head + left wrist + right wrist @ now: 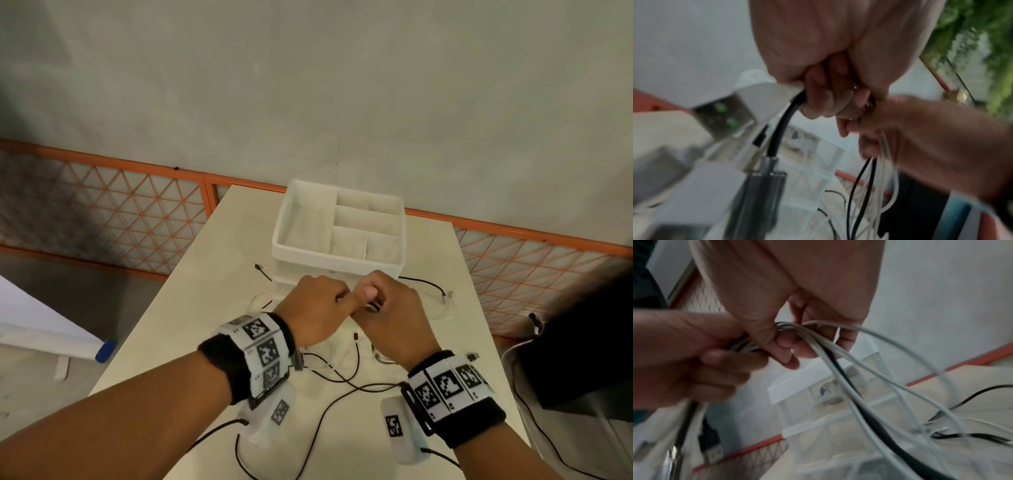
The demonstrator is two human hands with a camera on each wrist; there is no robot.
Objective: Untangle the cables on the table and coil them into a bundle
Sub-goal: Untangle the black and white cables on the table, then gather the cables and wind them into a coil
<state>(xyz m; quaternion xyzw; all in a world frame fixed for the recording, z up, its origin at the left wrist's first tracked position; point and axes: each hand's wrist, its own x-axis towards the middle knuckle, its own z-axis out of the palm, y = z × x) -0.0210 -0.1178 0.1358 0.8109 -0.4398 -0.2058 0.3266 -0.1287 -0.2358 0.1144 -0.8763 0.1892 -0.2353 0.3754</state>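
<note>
Both hands meet above the middle of the cream table (178, 308), just in front of a white divided organiser box (301, 253). The left hand (313, 315) is curled into a fist, its fingers (818, 100) wrapped round a thick black cable (781, 125) that drops from the fist to a dark plug. The right hand (390, 325) is curled too, thumb and fingers (785, 345) pinching a gathered bunch of white and black cables (838, 360) where they cross from 1 hand to the other. In the right wrist view that bunch fans out below the fingers into several pale strands and 1 black one, all trailing down toward the table; motion blur there makes it hard to count them, perhaps 4 or 5.

More black cable (342, 380) lies loose on the tabletop beneath the wrists, looping toward the near edge, and another black lead (424, 282) curves out to the right of the box. A small black connector (474, 357) rests near the table's right edge.

Each wrist wears a black band with black-and-white square markers (260, 346). Behind the table runs an orange lattice railing (113, 212) under a plain grey wall. A blue object (104, 351) lies on the floor to the left.
</note>
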